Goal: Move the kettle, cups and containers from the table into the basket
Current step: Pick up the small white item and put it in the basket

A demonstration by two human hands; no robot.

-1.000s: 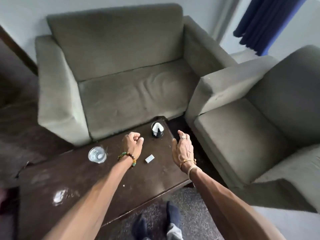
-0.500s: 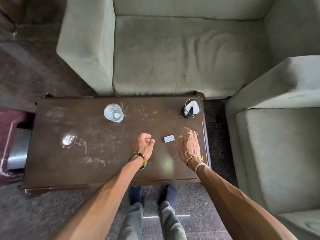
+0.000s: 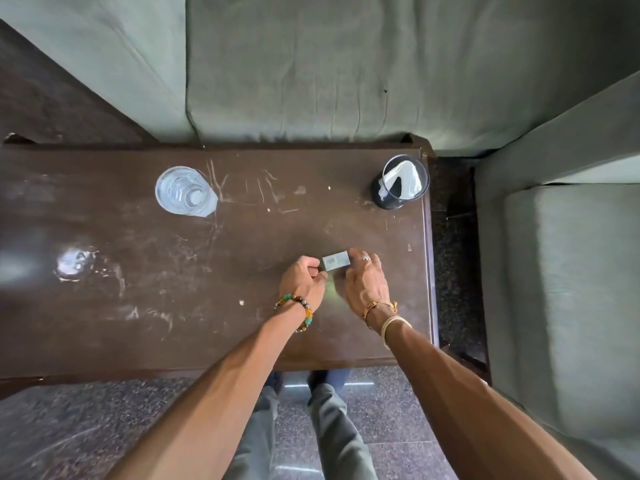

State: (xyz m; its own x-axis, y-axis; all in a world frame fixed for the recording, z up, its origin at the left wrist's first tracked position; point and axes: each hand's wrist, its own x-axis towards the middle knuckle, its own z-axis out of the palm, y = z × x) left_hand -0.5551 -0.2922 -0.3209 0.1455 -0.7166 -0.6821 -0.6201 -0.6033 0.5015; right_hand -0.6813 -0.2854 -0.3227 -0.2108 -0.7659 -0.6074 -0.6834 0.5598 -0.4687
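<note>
A clear drinking glass (image 3: 186,192) stands at the back left of the dark wooden table (image 3: 138,306). At the back right corner stands a black mesh container (image 3: 400,183) with white paper inside. A small white box (image 3: 335,260) lies flat on the table between my hands. My left hand (image 3: 304,282) is curled, and its thumb and forefinger pinch the box's left end. The fingertips of my right hand (image 3: 363,278) touch the box's right end. No kettle or basket is in view.
A grey-green sofa (image 3: 311,64) runs along the table's far edge, and an armchair (image 3: 571,271) stands close on the right. A shiny wet patch (image 3: 74,263) marks the table's left part. My legs (image 3: 311,427) stand on speckled floor at the near edge.
The view has tipped down and moved closer over the table. Both hands have come together around the small white box, which lay untouched between them before.
</note>
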